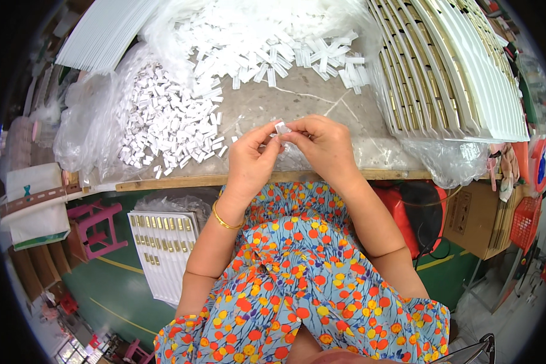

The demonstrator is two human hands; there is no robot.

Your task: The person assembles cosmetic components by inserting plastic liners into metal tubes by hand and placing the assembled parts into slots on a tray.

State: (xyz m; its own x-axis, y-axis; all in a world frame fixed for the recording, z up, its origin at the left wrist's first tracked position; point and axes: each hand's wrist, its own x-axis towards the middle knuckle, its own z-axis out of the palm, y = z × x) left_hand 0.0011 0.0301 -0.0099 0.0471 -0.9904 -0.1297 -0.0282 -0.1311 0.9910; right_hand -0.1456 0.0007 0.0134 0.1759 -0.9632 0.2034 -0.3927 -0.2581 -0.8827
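Near the table's front edge, my two hands meet over a small white plastic piece (281, 128). My left hand (252, 161) pinches it between thumb and forefinger from the left. From the right, the thumb and fingers of my right hand (326, 144) close on it as well. The fingertips cover part of the piece, so its full shape is hidden. To the left lies a heap of short white pieces (170, 115). Beyond my hands spreads a pile of longer, flat, whitish translucent pieces (255, 48).
White trays with gold-coloured parts (431, 73) are stacked at the right, and white sheets (103, 33) at the far left. Clear plastic bags (82, 130) lie around the heaps. Below the wooden table edge (164, 182) stand another tray (164, 242) and a cardboard box (482, 218).
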